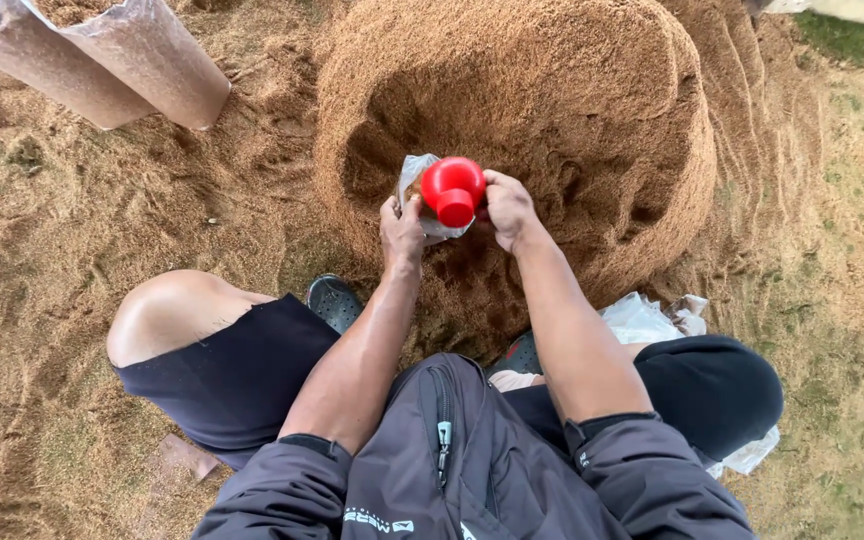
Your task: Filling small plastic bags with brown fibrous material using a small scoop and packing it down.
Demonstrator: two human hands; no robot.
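While I crouch before the sawdust mound (552,90), my left hand (401,232) grips a clear bag (418,180); my right hand (508,207) clasps the red scoop (452,188) over it; two filled bags (102,60) lie upper left.

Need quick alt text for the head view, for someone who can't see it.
Both hands, left hand and right hand, hold a red scoop against a clear bag in front of a hollowed sawdust mound. The person squats on sawdust-covered ground; two filled bags lie at upper left, more plastic by the right knee.
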